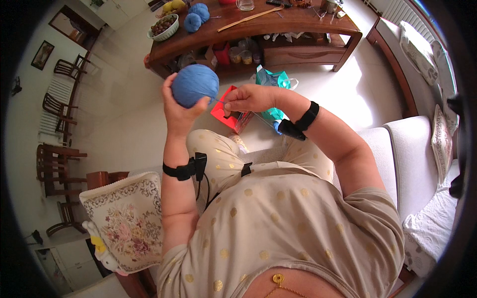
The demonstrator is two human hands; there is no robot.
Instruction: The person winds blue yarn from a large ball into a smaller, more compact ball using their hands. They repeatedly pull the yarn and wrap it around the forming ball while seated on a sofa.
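Observation:
A round ball of blue yarn [195, 85] rests in my left hand [180, 111], whose fingers wrap its left side and underside, thumb along the bottom. Just to the right, my right hand [253, 98] pinches a blue yarn strand [220, 100] that runs taut from the ball. From below the right hand a thin strand [262, 120] slants down toward a small blue item [277, 127], partly hidden by the black wrist device; I cannot tell what that item is. Beneath the hands an open red box [223, 116] stands on the floor, its contents mostly covered by my right hand.
A teal bag [285, 79] lies on the floor behind my right forearm. The wooden coffee table [298, 28] ahead bears two blue yarn balls [199, 13], a basket of grapes [164, 28], a wooden stick [249, 18] and a glass mug [245, 4]. A floral cushion [126, 223] sits at my left.

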